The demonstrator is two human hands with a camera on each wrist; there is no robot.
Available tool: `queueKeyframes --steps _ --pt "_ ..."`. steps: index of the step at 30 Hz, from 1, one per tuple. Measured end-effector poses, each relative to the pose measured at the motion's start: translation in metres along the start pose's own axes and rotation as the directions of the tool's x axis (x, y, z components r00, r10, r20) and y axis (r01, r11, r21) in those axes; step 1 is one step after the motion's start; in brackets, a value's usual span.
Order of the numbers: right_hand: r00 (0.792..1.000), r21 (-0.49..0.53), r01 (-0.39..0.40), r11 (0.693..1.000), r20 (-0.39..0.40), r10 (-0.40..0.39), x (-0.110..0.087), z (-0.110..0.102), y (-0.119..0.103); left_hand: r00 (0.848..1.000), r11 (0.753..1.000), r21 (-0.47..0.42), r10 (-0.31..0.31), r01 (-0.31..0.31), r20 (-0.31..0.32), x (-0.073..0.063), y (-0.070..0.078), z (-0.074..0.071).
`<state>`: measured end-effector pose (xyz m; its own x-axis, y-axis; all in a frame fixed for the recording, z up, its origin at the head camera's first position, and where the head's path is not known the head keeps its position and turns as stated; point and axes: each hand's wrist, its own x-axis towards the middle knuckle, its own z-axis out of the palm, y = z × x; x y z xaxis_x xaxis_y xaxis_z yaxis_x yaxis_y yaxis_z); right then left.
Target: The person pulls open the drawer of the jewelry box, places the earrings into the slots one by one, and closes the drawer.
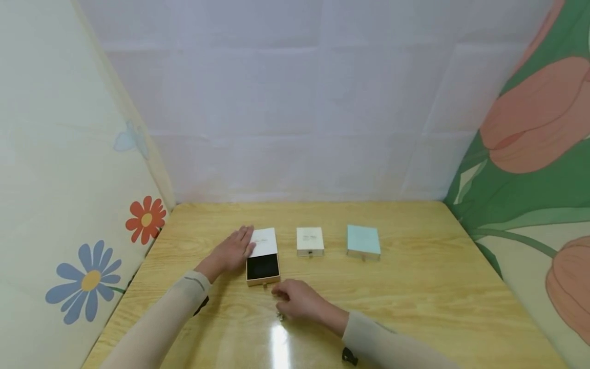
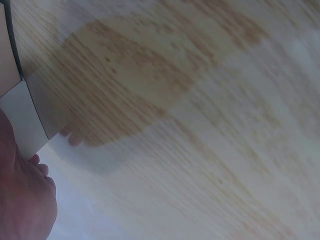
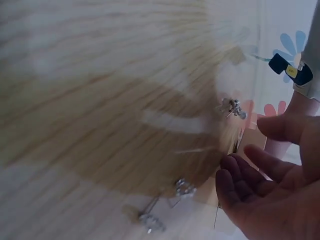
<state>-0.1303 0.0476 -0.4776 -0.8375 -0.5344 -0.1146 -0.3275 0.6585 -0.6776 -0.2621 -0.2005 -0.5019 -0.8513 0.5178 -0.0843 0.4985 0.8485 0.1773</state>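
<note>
My left hand (image 1: 233,249) holds the white sleeve (image 1: 264,242) of a small drawer-style jewelry box at its left side. In the left wrist view, fingertips (image 2: 44,172) curl at the sleeve's end. The box's drawer (image 1: 263,282) is pulled out toward me, showing a black lining. Just in front of it, my right hand (image 1: 298,300) hovers with loosely bent fingers and nothing visible in them. Small silvery earrings (image 1: 280,316) lie by that hand; the right wrist view shows sparkling pieces, one earring (image 3: 151,222) near another (image 3: 185,189), and a third (image 3: 231,107) apart.
A closed cream box (image 1: 310,241) stands to the right of the opened one, and a closed light-blue box (image 1: 363,242) farther right. All are on a glossy wood-grain table (image 1: 415,297). White cloth (image 1: 299,102) hangs behind, with flower-printed cloths at both sides.
</note>
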Motion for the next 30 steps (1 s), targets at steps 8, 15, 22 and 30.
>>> queueKeyframes --steps 8,15,22,30 --pt "0.994 -0.305 0.104 0.947 0.056 -0.091 -0.02 0.005 0.008 1.0 1.0 0.017 -0.004 0.004 -0.007 0.0 0.0 0.0" --pt "0.993 -0.384 0.121 0.915 0.058 -0.107 -0.029 0.005 0.007 1.0 1.0 0.015 0.0 0.0 0.003 -0.002 0.002 -0.001" --pt "0.984 -0.428 0.166 0.888 0.013 -0.178 -0.03 0.008 0.009 1.0 1.0 0.016 0.007 -0.007 0.016 -0.002 0.003 -0.003" --pt "0.97 -0.442 0.204 0.873 -0.03 -0.242 -0.025 0.013 0.009 1.0 1.0 0.021 0.012 -0.012 0.009 -0.001 0.002 -0.003"
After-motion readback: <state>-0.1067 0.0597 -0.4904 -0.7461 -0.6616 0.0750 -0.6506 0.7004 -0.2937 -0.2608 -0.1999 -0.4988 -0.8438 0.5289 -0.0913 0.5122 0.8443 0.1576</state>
